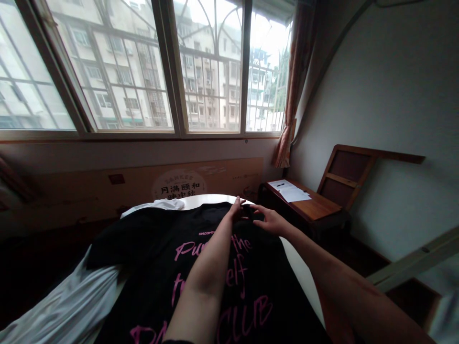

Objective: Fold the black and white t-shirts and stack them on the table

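Observation:
A black T-shirt [150, 267] with pink lettering lies spread over a white rounded table [299, 267]. Its left sleeve reaches out flat, while the fabric at the far right shoulder looks bunched and dark. My left hand [236, 210] is over that shoulder, its fingers extended and apart; the forearm crosses the lettering. From the right, my right hand [269, 220] comes in close beside it, thumb and fingers spread at the shirt's edge. Whether the fingertips pinch any cloth is too dark to see. White fabric [71, 301] hangs at the near left, and a white cloth [161, 204] shows behind the shirt.
Beyond the table, a cardboard panel [236, 174] with printed characters leans under the barred window [211, 86]. To the right stands a wooden bench [322, 208] with papers [294, 192] and a pen. A pale rail [416, 258] slants in at the right edge.

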The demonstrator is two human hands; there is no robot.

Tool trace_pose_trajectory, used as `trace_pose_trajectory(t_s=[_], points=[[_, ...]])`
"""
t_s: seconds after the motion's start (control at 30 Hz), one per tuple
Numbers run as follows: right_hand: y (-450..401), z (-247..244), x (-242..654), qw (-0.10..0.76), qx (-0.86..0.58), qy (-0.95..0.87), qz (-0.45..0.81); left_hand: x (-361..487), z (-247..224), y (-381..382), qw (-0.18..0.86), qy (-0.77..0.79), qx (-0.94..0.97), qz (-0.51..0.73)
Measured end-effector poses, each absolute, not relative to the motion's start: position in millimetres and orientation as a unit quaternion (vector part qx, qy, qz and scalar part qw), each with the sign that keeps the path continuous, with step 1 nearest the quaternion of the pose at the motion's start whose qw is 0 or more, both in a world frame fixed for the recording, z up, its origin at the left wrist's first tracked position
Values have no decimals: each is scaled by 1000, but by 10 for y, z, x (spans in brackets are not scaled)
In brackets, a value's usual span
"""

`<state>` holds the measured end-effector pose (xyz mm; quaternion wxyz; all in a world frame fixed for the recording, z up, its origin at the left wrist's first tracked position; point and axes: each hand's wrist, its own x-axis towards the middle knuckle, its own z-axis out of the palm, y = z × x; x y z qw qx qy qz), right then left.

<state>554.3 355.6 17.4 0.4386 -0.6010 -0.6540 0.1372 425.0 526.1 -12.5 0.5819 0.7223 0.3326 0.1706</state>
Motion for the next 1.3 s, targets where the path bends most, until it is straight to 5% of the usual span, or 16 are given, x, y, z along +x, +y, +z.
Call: trace_pose_trajectory(t_s=[0.17,0.4,0.57,0.83,1.1,1.3], points=[[3305,151,5755,428,-717,-540,105,4122,-135,5337,531,332,769,127],[2899,-357,5932,258,-784,-538,172,4404,-121,5213,299,357,875,131],[2690,-598,5784,285,-741,-587,161,4720,-215,4972,211,312,920,110],[2579,-623,5569,298,-773,-557,63,4811,-249,4964,144,281,938,143],[2495,-542,5452,173,-804,-566,-59,4606,-312,4994,86,369,913,149],[2614,-412,5407,160,-762,-625,-64,4124,-265,5094,75,376,906,179]])
